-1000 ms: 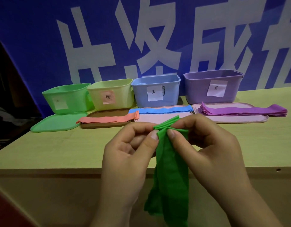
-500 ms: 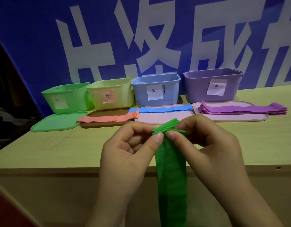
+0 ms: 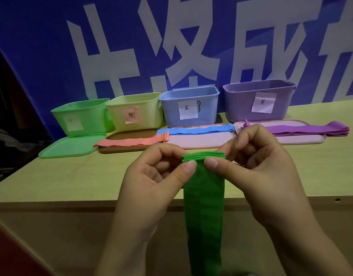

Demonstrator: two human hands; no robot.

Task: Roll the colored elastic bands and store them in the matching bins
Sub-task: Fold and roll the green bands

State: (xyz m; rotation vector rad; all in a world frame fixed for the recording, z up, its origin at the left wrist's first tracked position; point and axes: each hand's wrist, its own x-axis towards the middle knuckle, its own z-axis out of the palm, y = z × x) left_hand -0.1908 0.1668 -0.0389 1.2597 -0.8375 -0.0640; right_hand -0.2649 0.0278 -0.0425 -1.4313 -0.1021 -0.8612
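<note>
Green band (image 3: pixel 204 206) pinched in both hands' fingers (image 3: pixel 188 168), blue bin (image 3: pixel 189 108) beyond.

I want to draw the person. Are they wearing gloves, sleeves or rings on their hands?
No gloves or rings show. The left hand and right hand are bare, with short, unpainted nails. Both wrists and forearms are uncovered as far as the picture reaches, with no sleeves, watch or bracelet in sight.

The left hand (image 3: pixel 151 176) and the right hand (image 3: pixel 257 166) pinch the top of a green band (image 3: pixel 203 206), which hangs down toward 6 o'clock. Up at 12 o'clock, four bins sit in a row on the counter (image 3: pixel 72 176): green bin (image 3: pixel 82 116), yellow bin (image 3: pixel 135 113), blue bin (image 3: pixel 189 106), purple bin (image 3: pixel 259 100).
</note>
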